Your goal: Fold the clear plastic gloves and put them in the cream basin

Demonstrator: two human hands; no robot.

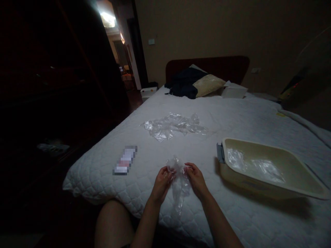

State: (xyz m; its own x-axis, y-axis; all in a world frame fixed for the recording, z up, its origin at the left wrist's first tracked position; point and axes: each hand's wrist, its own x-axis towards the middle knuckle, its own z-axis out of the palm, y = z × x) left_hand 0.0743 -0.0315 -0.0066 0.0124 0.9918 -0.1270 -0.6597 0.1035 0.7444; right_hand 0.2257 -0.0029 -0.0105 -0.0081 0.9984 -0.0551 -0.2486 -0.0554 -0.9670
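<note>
"Plastic film (178,197), clear and crumpled: where does it lie from the fingers?"

"Right between them. The left hand (162,182) is at its left edge, the right hand (194,179) at its right, so neither is clearly nearer. Its long axis runs from just beyond the fingertips back towards the person, a gathered top narrowing to a thin tail."

"And the fingers themselves?"

"On the left, thumb and fingers pinch it. On the right, they curl in and seem to pinch the edge too, though the film is so see-through that the exact contact blurs. Whether the tail touches the bed (103,151) I can't tell."

"What is the bed like?"

"White, matt, quilted in soft puffed cells, against the film's hard little glints."

"Further out?"

"Straight ahead, apart from the hands, a heap of clear plastic (174,125) spreads sideways, wrinkled and shiny. To the right, with the right hand nearer, stands a cream tub (248,185): rigid, smooth, round-cornered, with a grey clip (220,152) at its near left corner and clear packets (267,169) glistening inside."

"And left?"

"A flat oblong (125,161), pixelated, set slantwise. Far back, dark cloth (182,84) slumps beside a pale cushion (209,85) before a brown wooden-looking headboard (232,65)."
</note>
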